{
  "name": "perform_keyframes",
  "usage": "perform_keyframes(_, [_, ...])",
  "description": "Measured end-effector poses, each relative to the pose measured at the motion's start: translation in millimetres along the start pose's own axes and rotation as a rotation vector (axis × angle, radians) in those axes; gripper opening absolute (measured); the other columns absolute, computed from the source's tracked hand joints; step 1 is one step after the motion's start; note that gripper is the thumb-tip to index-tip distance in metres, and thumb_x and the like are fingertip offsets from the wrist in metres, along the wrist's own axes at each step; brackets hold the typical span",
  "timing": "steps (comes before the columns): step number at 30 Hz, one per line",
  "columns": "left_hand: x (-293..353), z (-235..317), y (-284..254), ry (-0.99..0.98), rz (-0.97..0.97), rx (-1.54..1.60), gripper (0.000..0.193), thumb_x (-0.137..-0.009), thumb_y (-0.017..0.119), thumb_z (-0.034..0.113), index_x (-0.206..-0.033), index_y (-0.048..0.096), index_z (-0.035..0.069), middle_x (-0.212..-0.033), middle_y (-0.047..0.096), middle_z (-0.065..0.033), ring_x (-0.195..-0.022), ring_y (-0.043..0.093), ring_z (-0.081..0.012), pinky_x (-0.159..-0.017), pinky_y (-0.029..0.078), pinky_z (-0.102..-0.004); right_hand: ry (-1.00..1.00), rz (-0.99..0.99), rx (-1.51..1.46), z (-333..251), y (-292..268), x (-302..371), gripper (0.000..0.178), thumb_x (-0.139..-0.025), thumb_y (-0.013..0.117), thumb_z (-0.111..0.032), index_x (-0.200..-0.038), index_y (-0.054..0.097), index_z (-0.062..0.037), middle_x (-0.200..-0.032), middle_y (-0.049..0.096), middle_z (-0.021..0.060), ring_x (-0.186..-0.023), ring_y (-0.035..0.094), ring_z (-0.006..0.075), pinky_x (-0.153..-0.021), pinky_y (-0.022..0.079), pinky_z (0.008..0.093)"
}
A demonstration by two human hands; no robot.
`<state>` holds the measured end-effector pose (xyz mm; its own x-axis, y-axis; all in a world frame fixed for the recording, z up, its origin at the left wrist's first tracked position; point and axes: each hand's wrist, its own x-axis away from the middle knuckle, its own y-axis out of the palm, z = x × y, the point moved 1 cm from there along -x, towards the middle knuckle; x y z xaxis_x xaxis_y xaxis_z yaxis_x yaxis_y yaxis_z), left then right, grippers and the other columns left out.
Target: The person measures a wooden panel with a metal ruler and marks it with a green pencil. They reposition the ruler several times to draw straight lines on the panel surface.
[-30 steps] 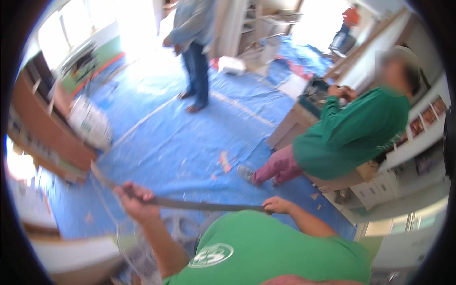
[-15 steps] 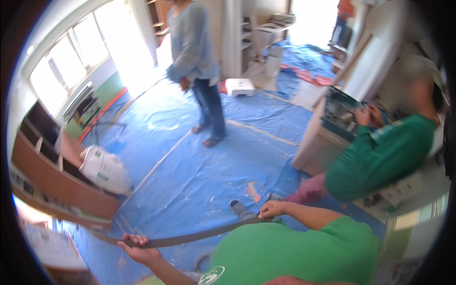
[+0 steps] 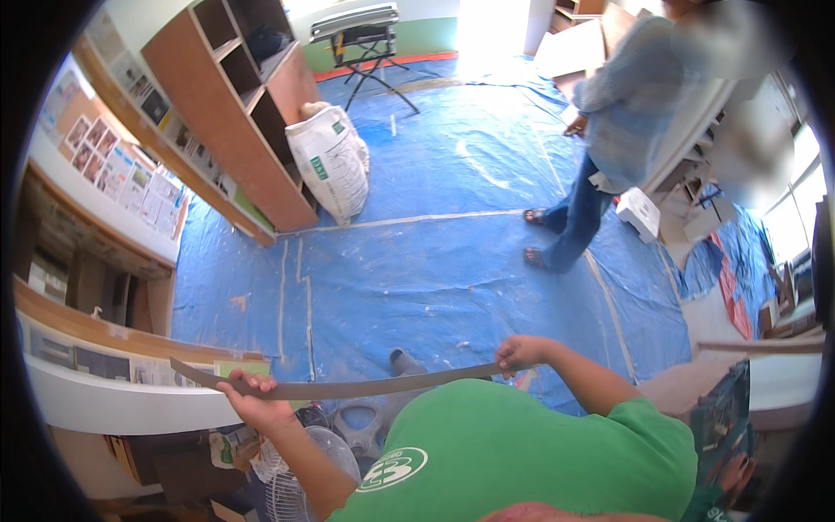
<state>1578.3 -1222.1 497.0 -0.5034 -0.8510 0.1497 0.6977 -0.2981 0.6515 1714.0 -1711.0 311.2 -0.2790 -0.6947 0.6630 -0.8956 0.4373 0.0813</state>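
A long, thin grey-brown strip (image 3: 374,389) stretches across the front of me, slightly bowed, above the blue floor sheet. My left hand (image 3: 257,398) is closed round it some way in from its left end, with the free end sticking out past the fingers. At the other end, my right hand (image 3: 520,351) pinches the strip between closed fingers. Below it, close to my left forearm, is a wire-caged fan (image 3: 291,491).
A brown open shelf unit (image 3: 283,178) stands at the left with a white sack (image 3: 329,165) against it. A person in jeans (image 3: 574,213) stands ahead right, near a white step stool (image 3: 639,214). A folding stand (image 3: 357,35) is farther back. A green toolbox (image 3: 726,409) lies at lower right, beside a co-worker's hand (image 3: 738,474).
My view has turned left, so the shelf and sack sit nearer the middle and the co-worker in green has slid to the lower right. Both hands still hold the strip.
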Motion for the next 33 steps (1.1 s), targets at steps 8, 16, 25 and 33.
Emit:
perform_keyframes(8, [-154, -29, 33, -0.057, 0.054, 0.044, 0.046, -0.109, 0.043, 0.055, -0.099, 0.061, 0.014, -0.067, 0.047, 0.0017, -0.055, 0.044, -0.0110, -0.051, 0.039, -0.0264, 0.054, 0.118, 0.017, -92, -55, -104, 0.027, -0.096, 0.073, -0.028, -0.089, 0.072, -0.0022, -0.077, 0.073, 0.0051, -0.071, 0.065, 0.0128, -0.070, 0.052, 0.0293])
perform_keyframes(16, [-279, -8, 86, -0.068, -0.005, -0.050, 0.051, -0.106, 0.046, 0.062, -0.097, 0.058, 0.014, -0.067, 0.045, 0.0001, -0.055, 0.044, -0.0160, -0.053, 0.040, -0.0326, 0.112, 0.186, 0.516, -260, -53, -237, 0.042, -0.092, 0.078, -0.045, -0.079, 0.071, -0.0056, -0.066, 0.068, 0.0017, -0.064, 0.061, 0.0135, -0.061, 0.048, 0.0317])
perform_keyframes(25, [-450, 11, 93, 0.125, 0.058, -0.086, 0.051, -0.107, 0.048, 0.055, -0.098, 0.056, 0.005, -0.067, 0.048, -0.0030, -0.054, 0.052, -0.0180, -0.049, 0.045, -0.0340, 0.170, 0.165, 0.513, -200, -181, -384, 0.022, -0.096, 0.074, -0.029, -0.092, 0.075, -0.0076, -0.081, 0.073, 0.0040, -0.081, 0.066, 0.0128, -0.076, 0.053, 0.0331])
perform_keyframes(33, [-574, 29, 79, 0.260, 0.149, -0.225, 0.040, -0.107, 0.057, 0.041, -0.104, 0.058, 0.002, -0.070, 0.056, -0.0057, -0.056, 0.060, -0.0224, -0.056, 0.052, -0.0376, 0.382, 0.213, 0.763, -340, -259, -550, 0.036, -0.096, 0.071, -0.034, -0.086, 0.073, 0.0004, -0.070, 0.071, 0.0120, -0.053, 0.068, 0.0255, -0.051, 0.055, 0.0398])
